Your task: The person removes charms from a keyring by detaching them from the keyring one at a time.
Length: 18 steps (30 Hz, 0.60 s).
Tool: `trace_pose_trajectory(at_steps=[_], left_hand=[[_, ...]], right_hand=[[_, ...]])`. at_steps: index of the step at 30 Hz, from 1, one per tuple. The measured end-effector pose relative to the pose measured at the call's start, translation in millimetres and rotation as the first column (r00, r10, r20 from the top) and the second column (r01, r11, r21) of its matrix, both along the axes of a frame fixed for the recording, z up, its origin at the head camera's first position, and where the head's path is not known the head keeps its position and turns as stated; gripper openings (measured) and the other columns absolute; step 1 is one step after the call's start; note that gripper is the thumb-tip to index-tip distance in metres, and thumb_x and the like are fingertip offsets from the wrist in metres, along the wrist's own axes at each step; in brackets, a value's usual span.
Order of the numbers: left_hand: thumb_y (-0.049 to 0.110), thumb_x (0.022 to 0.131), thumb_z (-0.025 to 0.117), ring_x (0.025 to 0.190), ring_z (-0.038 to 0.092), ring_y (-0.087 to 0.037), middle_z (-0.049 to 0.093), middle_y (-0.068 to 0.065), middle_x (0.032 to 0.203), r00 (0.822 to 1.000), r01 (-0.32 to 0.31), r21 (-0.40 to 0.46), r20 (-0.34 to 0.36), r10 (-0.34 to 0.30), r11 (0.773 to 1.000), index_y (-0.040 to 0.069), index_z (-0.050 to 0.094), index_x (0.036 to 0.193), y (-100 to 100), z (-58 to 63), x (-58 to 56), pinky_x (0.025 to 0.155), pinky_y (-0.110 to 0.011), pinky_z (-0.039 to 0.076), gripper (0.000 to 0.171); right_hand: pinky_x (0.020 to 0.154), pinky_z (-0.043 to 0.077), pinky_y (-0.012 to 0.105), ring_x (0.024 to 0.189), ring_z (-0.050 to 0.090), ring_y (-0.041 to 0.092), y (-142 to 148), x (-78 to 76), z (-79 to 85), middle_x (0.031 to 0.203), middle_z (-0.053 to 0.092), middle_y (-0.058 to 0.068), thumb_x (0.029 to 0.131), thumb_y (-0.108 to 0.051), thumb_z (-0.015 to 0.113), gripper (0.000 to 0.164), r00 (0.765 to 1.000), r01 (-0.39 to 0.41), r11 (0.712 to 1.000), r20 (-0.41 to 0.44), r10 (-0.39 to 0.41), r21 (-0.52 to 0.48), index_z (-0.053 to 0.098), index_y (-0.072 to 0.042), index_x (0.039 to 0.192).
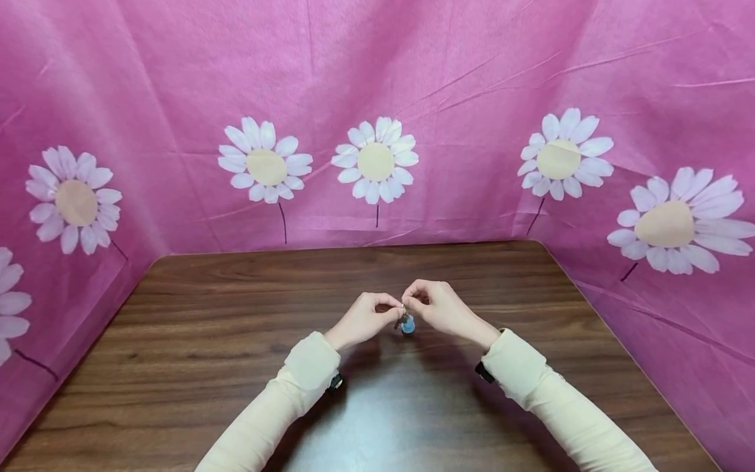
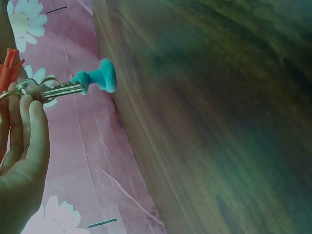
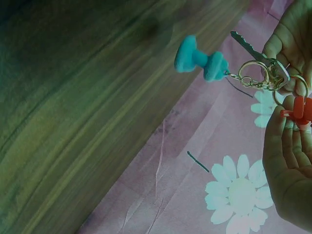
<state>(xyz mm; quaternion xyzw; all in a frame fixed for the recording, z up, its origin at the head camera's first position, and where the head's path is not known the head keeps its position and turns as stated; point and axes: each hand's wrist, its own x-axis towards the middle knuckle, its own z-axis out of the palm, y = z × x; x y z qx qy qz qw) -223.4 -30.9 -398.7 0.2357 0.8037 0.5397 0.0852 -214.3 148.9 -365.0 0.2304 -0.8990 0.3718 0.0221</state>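
Over the middle of the table, both hands meet at a bunch of keys. My left hand (image 1: 368,318) pinches the metal key ring (image 3: 307,87) near the key's head. From the other side, my right hand (image 1: 442,305) pinches the ring next to a small red piece (image 3: 299,107) of unclear kind. A silver key (image 2: 63,91) hangs from the ring. Beside it, on a short chain, dangles a blue dumbbell-shaped charm (image 1: 407,324), seen as teal in both wrist views. Fingers partly hide the ring, and the red piece does not show in the head view.
A brown wood-grain table (image 1: 206,367) lies under the hands. Pink cloth (image 1: 448,65) printed with white daisies stands around its back and sides. Each pale yellow sleeve has a dark device (image 1: 485,373) at the wrist.
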Motion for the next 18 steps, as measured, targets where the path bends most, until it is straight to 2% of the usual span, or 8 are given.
trace_pose_trajectory(at_steps=[3,7,10,12,14,16,18], left_hand=[[0.012,0.087,0.060,0.078,0.065,-0.019,0.069,-0.012,0.087,1.000,0.001,0.011,-0.010,-0.001,1.000,0.001,0.068,0.093,0.0,-0.4,0.9,0.064,-0.019,0.049,0.015],[0.014,0.084,0.063,0.074,0.063,-0.011,0.070,-0.010,0.085,1.000,-0.012,0.003,-0.015,0.012,1.000,0.003,0.069,0.091,2.0,2.2,1.3,0.065,-0.020,0.050,0.014],[0.013,0.083,0.064,0.073,0.061,-0.006,0.069,-0.006,0.084,0.994,-0.044,-0.034,-0.100,0.040,0.998,0.006,0.069,0.089,2.4,3.8,0.5,0.067,-0.019,0.049,0.010],[0.011,0.083,0.064,0.073,0.061,-0.006,0.068,-0.004,0.084,0.976,-0.080,-0.056,-0.205,0.067,0.995,0.006,0.068,0.087,1.9,5.2,-1.2,0.068,-0.019,0.049,0.008],[0.009,0.084,0.063,0.073,0.060,-0.007,0.067,-0.003,0.084,0.949,-0.119,-0.065,-0.300,0.094,0.991,0.007,0.068,0.086,0.5,5.6,-1.6,0.068,-0.019,0.049,0.006],[0.007,0.084,0.062,0.071,0.059,-0.008,0.067,-0.002,0.083,0.927,-0.139,-0.066,-0.360,0.106,0.988,0.008,0.067,0.086,-0.8,5.4,-2.3,0.066,-0.019,0.048,0.005],[0.007,0.085,0.061,0.068,0.056,-0.008,0.066,-0.002,0.081,0.916,-0.142,-0.065,-0.387,0.106,0.988,0.008,0.066,0.085,-1.8,5.3,-2.2,0.064,-0.019,0.047,0.006]], right_hand=[[0.066,0.046,0.025,0.070,0.057,0.009,0.1,1.0,-0.6,0.076,0.066,-0.004,0.087,-0.016,0.061,0.005,1.000,0.010,1.000,-0.008,-0.010,0.000,0.065,-0.012,0.086],[0.067,0.047,0.025,0.072,0.058,0.007,2.2,0.8,1.3,0.077,0.066,-0.004,0.087,-0.016,0.061,0.005,1.000,0.009,1.000,-0.010,-0.009,0.004,0.065,-0.012,0.086],[0.065,0.046,0.024,0.070,0.057,0.006,4.5,-0.1,2.5,0.077,0.067,-0.002,0.087,-0.016,0.062,0.005,0.999,0.001,1.000,-0.037,-0.001,0.013,0.065,-0.012,0.086],[0.064,0.045,0.023,0.068,0.056,0.005,6.4,-1.3,3.7,0.077,0.067,-0.001,0.086,-0.017,0.063,0.005,0.995,-0.002,0.999,-0.099,0.006,0.044,0.065,-0.012,0.086],[0.063,0.045,0.023,0.066,0.054,0.004,7.7,-1.6,3.5,0.076,0.066,-0.002,0.085,-0.016,0.064,0.005,0.984,-0.011,0.996,-0.178,0.027,0.091,0.065,-0.011,0.085],[0.062,0.046,0.024,0.066,0.055,0.004,8.6,-1.5,3.5,0.076,0.065,-0.004,0.084,-0.016,0.065,0.005,0.961,-0.021,0.987,-0.269,0.063,0.158,0.065,-0.011,0.086],[0.063,0.048,0.026,0.068,0.057,0.005,9.5,-0.6,3.5,0.078,0.064,-0.006,0.083,-0.013,0.065,0.004,0.928,-0.042,0.972,-0.352,0.124,0.232,0.065,-0.011,0.088]])
